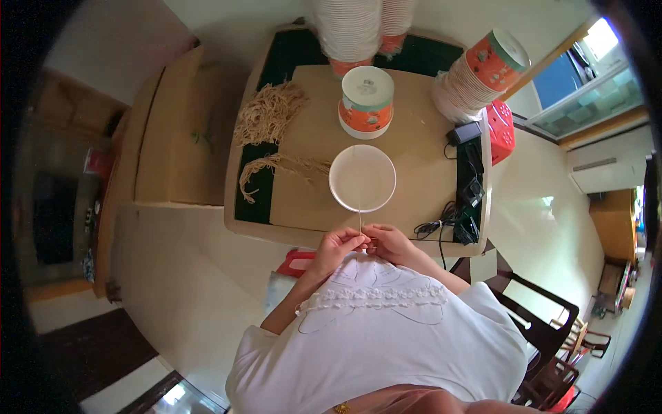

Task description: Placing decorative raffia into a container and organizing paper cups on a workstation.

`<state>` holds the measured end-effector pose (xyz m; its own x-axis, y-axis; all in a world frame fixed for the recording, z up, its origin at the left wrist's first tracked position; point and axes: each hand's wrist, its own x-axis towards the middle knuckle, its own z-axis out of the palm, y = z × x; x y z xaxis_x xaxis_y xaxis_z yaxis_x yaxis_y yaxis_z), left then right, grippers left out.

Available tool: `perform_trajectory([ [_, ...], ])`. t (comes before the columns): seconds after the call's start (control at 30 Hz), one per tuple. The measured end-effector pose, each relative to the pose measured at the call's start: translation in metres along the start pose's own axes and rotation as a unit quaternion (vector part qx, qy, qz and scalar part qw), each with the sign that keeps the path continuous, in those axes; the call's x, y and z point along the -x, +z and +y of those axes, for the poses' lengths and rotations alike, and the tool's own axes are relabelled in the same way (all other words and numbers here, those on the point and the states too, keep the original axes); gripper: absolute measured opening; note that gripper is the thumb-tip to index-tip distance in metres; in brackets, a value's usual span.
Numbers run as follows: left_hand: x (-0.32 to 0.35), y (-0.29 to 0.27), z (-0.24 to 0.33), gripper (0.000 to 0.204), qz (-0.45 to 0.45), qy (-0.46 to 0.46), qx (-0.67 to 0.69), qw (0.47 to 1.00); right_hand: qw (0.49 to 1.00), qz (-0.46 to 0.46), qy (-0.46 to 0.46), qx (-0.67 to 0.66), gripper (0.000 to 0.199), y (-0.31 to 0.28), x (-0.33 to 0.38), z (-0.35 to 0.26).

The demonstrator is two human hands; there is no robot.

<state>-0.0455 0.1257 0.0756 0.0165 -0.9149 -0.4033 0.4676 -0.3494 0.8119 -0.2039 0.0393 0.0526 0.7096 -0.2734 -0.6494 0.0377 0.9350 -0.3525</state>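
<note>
My left hand (338, 248) and my right hand (390, 243) meet at the table's near edge, fingertips pinched together on a thin pale string (360, 215). The string runs up from my fingers over the near rim of a white paper tub (372, 181) and on into its open mouth. Beyond that tub, an orange-printed paper tub (367, 119) stands upside down over a white rim. To the left lie a tangled heap of tan paper-like strands (270, 114) and a looser bunch of the same strands (276, 164).
Tall stacks of paper tubs in plastic (350, 31) (476, 76) stand at the back and back right. Black cables (448, 215) and a power adapter (466, 132) line the right edge. A large cardboard box (176, 138) is left of the table; a dark chair (538, 303) stands near right.
</note>
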Motion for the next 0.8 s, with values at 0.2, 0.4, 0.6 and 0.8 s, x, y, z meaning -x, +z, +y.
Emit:
perform_trajectory([
  [0.2, 0.005, -0.006, -0.015, 0.013, 0.056, 0.009, -0.021, 0.998, 0.986, -0.006, -0.126, -0.106, 0.008, -0.018, -0.006, 0.000],
  [0.4, -0.007, -0.017, -0.027, 0.007, 0.211, 0.070, -0.138, 0.965, 0.995, -0.061, -0.077, -0.034, 0.005, -0.018, -0.013, 0.004],
  [0.6, -0.043, -0.010, 0.031, 0.013, 0.143, 0.327, -0.535, 0.765, 0.967, 0.135, -0.159, 0.148, 0.009, -0.011, -0.015, 0.000],
  [0.8, -0.106, -0.030, 0.014, 0.016, -0.129, 0.311, -0.672, 0.660, 0.933, 0.171, -0.238, 0.212, 0.009, -0.016, -0.016, -0.006],
])
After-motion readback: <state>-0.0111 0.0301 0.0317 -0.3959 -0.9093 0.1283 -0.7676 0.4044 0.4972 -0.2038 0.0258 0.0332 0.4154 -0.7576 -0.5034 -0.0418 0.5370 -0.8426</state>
